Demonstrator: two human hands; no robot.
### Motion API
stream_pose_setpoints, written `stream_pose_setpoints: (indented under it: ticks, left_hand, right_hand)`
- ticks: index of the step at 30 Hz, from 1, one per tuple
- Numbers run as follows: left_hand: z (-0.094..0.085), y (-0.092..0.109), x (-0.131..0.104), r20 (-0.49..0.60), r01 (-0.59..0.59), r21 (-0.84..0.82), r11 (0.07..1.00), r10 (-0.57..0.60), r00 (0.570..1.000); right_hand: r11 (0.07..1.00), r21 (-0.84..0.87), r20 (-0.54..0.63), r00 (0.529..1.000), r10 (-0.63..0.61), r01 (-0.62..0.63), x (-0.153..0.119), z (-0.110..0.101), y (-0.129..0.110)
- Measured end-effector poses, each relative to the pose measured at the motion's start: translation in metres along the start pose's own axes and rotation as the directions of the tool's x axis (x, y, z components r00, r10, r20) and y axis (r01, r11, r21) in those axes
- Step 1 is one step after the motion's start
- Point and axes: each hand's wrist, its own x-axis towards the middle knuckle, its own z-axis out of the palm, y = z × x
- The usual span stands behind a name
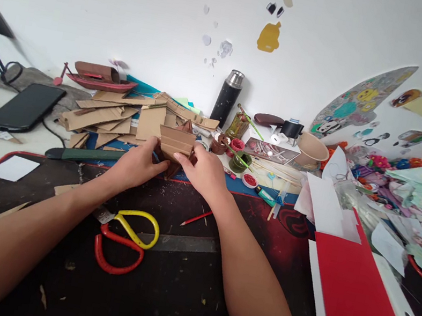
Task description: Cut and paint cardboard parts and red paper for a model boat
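Note:
Between my two hands is a small folded piece of brown cardboard (pixel 176 142), creased across and held up over the far part of the dark mat. My left hand (pixel 137 160) grips its left side, thumb toward the front. On its right side my right hand (pixel 204 170) is closed, with the thumb laid on the lower front edge. Darker brown cardboard shows behind and below the piece, partly covered by my fingers. Scissors (pixel 126 241) with one yellow and one red handle lie nearer me, their blades partly under my left forearm. A red pencil (pixel 195 218) rests beside my right wrist.
Cardboard scraps (pixel 108 115) pile up at the back left near a red model boat (pixel 102 79) and a phone (pixel 26 106). Behind my right hand stand a black thermos (pixel 227 98) and open paint jars (pixel 240 161). Red paper (pixel 358 298) lies at right.

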Motion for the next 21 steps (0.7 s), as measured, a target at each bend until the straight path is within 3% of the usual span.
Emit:
stream_pose_setpoints:
  ticks: [6, 21]
  left_hand:
    - [0.0022, -0.0019, 0.0003, -0.012, -0.025, 0.001, 1.000, 0.025, 1.000]
    - [0.0043, 0.0000, 0.0000, 0.009, 0.000, 0.054, 0.999, -0.001, 1.000]
  right_hand:
    - [0.998, -0.055, -0.055, 0.998, -0.034, 0.031, 0.0000, -0.0033, -0.0019]
    - [0.983, -0.177, 0.003, 0.999, -0.052, 0.052, 0.0022, -0.0027, -0.0017]
